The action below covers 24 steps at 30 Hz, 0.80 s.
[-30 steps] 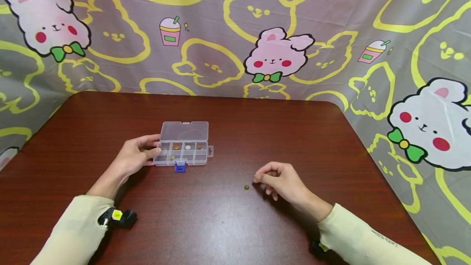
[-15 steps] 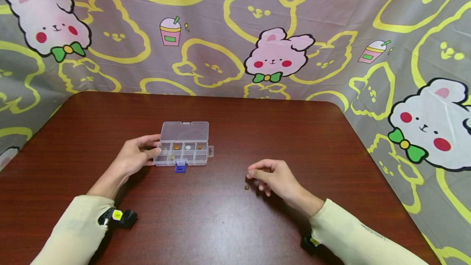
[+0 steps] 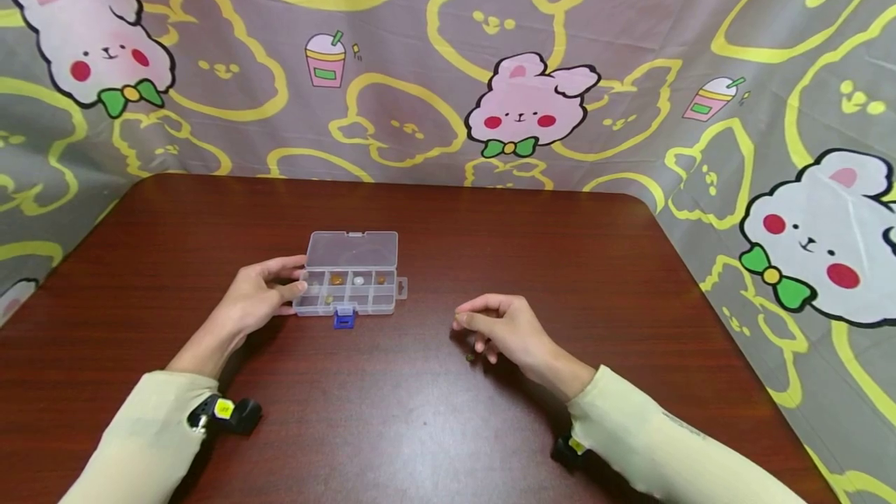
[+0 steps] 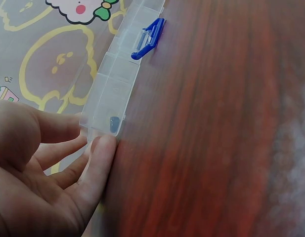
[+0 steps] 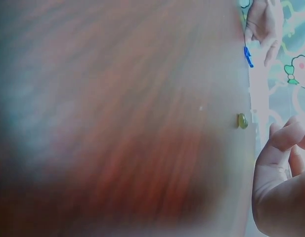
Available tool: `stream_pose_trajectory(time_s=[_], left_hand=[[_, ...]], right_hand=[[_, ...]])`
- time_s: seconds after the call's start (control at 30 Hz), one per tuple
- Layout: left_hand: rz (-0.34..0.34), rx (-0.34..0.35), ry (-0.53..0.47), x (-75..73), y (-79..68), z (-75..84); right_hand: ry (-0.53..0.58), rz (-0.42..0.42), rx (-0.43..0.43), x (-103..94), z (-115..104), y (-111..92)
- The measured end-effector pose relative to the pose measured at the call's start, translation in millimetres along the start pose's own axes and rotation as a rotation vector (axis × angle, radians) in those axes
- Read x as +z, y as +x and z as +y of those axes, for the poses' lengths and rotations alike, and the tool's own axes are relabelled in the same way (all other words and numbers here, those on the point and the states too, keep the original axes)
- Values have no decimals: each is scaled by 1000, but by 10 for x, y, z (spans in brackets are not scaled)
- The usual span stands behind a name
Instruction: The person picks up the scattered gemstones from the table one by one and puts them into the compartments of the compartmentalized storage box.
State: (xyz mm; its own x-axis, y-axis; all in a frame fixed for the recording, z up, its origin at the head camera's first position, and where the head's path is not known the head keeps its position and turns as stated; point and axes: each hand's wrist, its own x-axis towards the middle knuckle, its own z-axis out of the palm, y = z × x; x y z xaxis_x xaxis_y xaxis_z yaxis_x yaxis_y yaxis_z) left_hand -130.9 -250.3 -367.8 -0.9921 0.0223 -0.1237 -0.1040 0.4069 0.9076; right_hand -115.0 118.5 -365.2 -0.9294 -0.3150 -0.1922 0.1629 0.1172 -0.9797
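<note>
A clear plastic compartment box (image 3: 372, 301) lies on the table with its lid (image 3: 353, 250) raised and its blue latch (image 3: 344, 319) hanging at the front. My left hand (image 3: 257, 295) grips the box's left end, thumb over the edge. Inside are an orange stone (image 3: 337, 280), a white one (image 3: 359, 281), a brown one (image 3: 381, 280), a yellowish one (image 3: 329, 299) and a dark one (image 4: 114, 124). My right hand (image 3: 508, 330) pinches a tiny yellowish bead, mostly hidden by thumb and forefinger, above the table. Below those fingers a green bead (image 5: 242, 121) rests on the tabletop.
The dark red-brown table (image 3: 336, 426) extends around both hands. A patterned cloth (image 3: 392, 45) with cartoon rabbits hangs behind it and along the sides. The box's hanging tab (image 3: 402, 288) sticks out to the right.
My right hand has moved left and slightly away from me toward the box, fingertips still together, passing over the green bead. The left hand and box have stayed put.
</note>
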Motion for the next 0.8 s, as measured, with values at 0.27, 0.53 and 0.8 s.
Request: stream_pose_trajectory(time_s=[0.27, 0.53, 0.8], left_hand=[[-1, 2, 9, -6, -7, 5], [-1, 10, 7, -7, 2, -8], [0, 8, 8, -6, 5, -13]], right_hand=[[27, -9, 6, 109, -32, 92], [30, -17, 14, 216, -68, 173], [33, -22, 11, 315, -107, 258]])
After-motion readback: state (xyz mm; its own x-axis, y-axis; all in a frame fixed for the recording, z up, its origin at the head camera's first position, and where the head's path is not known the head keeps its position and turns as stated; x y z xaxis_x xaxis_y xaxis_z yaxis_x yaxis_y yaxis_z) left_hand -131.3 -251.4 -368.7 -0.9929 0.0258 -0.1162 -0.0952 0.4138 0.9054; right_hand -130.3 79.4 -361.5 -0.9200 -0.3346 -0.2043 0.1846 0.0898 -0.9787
